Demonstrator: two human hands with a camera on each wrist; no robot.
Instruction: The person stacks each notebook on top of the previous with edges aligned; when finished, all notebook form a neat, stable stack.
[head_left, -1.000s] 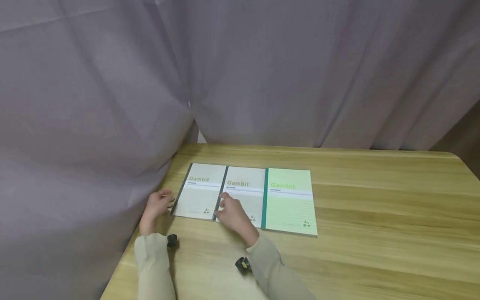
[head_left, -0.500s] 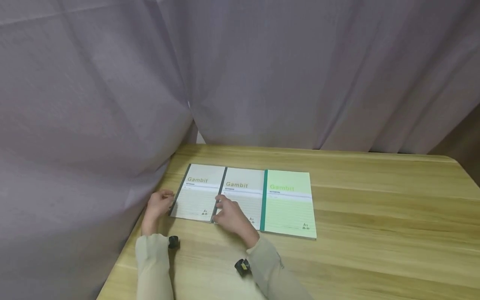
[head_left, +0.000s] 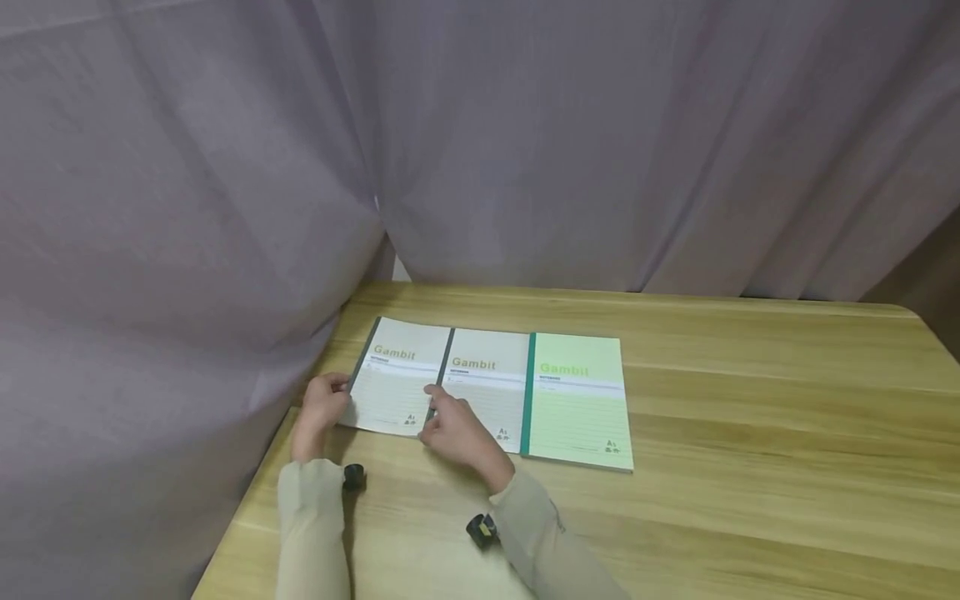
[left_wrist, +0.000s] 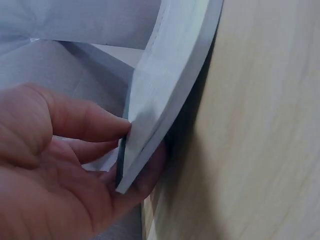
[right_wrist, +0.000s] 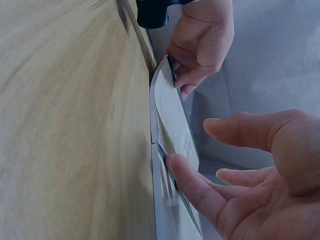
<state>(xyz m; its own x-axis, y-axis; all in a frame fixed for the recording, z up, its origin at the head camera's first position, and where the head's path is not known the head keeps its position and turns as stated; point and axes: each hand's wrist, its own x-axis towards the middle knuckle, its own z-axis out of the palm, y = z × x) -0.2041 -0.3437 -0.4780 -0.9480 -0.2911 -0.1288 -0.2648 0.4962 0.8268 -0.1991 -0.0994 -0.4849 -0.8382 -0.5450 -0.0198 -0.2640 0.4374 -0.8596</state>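
The left hand (head_left: 324, 406) now grips the left notebook (head_left: 396, 382), its spine side newly raised off the tabletop (head_left: 750, 433) — lifting seems begun — while the right hand's (head_left: 463, 432) fingers stay parted where it meets the middle notebook (head_left: 491, 402).

A pale gray notebook (head_left: 395, 381) lettered "Gambit" bows upward off a wooden table (head_left: 750, 417), its dark spine edge pinched by the left hand (head_left: 326, 402); the right hand (head_left: 461, 428) rests at its seam with a matching notebook (head_left: 491, 387), flat beside a light green notebook (head_left: 579, 408).
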